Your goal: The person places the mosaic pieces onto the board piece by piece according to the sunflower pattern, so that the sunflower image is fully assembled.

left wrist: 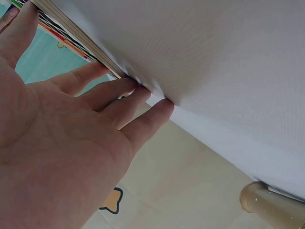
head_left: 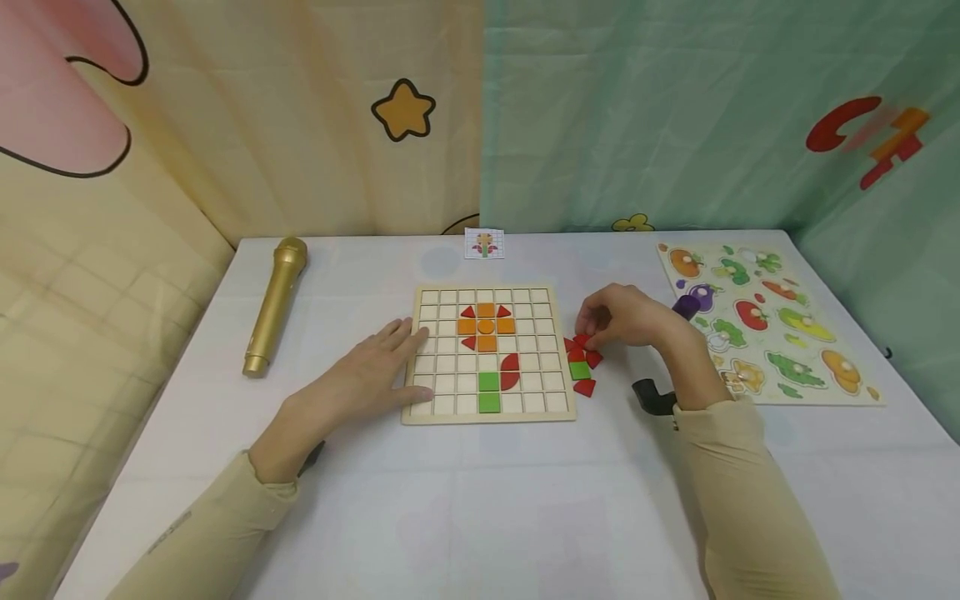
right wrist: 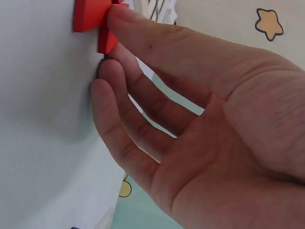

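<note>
A wooden grid board (head_left: 450, 408) lies on the table with orange, red and green pieces in some of its squares. My left hand (head_left: 367, 371) rests at the board's left edge, fingers extended, thumb over the frame; in the left wrist view its fingertips (left wrist: 164, 107) touch the white cloth. Just right of the board, my right hand (head_left: 626, 315) is at a small pile of red pieces (head_left: 594, 359). In the right wrist view its thumb and curled fingers pinch a red piece (right wrist: 106, 42); the hand partly hides the pile. A green square (head_left: 580, 371) lies among the pieces.
A small pattern card (head_left: 484, 244) stands behind the board. On the left lies a gold microphone (head_left: 276, 308); on the right, a vegetable puzzle board (head_left: 787, 333) lies beyond the right forearm. Printed curtains (head_left: 300, 125) hang behind the table.
</note>
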`<control>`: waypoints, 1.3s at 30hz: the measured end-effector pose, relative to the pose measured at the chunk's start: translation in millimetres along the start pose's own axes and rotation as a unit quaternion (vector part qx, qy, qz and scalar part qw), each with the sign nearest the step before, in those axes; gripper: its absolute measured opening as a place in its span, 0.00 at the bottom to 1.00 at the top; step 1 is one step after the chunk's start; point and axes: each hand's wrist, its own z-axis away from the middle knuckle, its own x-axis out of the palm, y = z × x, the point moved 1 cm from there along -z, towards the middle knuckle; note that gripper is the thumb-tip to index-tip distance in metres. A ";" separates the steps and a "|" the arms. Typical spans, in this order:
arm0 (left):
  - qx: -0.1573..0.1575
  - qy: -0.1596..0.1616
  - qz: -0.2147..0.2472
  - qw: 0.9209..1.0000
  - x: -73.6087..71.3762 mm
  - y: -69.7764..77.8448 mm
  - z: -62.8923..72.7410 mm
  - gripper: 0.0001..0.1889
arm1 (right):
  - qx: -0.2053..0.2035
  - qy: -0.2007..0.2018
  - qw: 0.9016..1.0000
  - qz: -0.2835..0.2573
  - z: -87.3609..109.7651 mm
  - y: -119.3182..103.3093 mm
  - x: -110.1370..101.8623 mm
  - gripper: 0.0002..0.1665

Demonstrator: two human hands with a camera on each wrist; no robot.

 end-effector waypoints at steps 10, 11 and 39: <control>0.001 -0.002 0.001 1.000 1.1 0.0 -2.3 0.50 | 0.004 -0.006 1.000 -0.017 0.2 3.1 -0.9 0.07; 0.002 -0.003 0.002 1.000 1.1 0.0 -2.4 0.50 | -0.001 -0.003 1.000 -0.018 0.7 3.1 -1.8 0.07; 0.013 0.008 -0.005 1.000 3.8 -4.1 -2.0 0.50 | -0.037 0.006 0.998 -0.047 -9.7 -59.2 36.0 0.08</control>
